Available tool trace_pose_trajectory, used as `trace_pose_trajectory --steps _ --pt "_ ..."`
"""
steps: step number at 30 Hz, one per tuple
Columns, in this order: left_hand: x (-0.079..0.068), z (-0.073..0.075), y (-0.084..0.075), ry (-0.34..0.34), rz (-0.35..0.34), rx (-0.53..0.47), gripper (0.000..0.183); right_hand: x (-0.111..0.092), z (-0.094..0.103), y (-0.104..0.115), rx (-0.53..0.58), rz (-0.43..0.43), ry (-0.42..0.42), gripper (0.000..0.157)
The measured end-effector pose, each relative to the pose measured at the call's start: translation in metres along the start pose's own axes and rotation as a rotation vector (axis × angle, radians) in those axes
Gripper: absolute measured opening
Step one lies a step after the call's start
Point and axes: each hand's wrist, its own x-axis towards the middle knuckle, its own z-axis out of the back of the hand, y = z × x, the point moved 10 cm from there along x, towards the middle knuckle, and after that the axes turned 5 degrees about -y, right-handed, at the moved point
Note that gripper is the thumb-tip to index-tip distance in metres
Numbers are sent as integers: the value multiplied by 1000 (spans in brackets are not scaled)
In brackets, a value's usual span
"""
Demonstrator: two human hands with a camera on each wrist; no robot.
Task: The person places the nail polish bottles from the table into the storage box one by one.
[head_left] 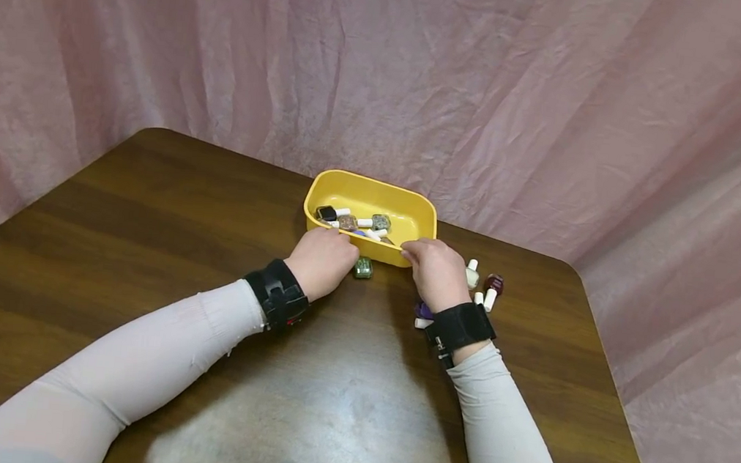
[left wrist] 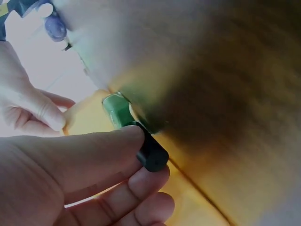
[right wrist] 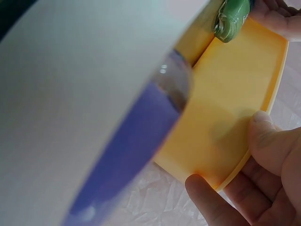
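Observation:
My left hand [head_left: 323,263] pinches the black cap [left wrist: 153,151] of a green nail polish bottle [left wrist: 116,110] between thumb and fingers. This bottle is just outside the front wall of a yellow plastic tub [head_left: 387,253], low by the table. At the tub's front right corner, my right hand [head_left: 439,273] grips the rim, thumb on the outer wall in the right wrist view. Inside the tub lie several nail polish bottles, among them a black one [head_left: 325,213], a pinkish glitter one [head_left: 348,223] and a silvery glitter one [head_left: 381,222].
Right of the tub, a pale bottle [head_left: 472,276] and a dark red bottle [head_left: 494,283] are on the brown table [head_left: 215,196]. A purple bottle [head_left: 424,310] lies partly hidden beside my right wrist. Pink curtains [head_left: 384,78] hang behind the table.

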Motion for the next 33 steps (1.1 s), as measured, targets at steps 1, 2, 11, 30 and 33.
trace_pose_trajectory --steps 1,2,11,30,33 --pt "1 -1 0 3 -1 4 14 0 0 0 2 -1 0 14" --pt "1 -2 0 7 -1 6 14 0 0 0 4 -1 -1 14" --pt "3 -9 4 24 10 17 14 2 -2 1 4 1 1 14" --pt "-5 0 -3 111 -65 -12 13 4 -2 -1 7 6 5 14" --pt "-8 6 -5 98 -90 -6 12 4 -2 -1 11 4 10 14"
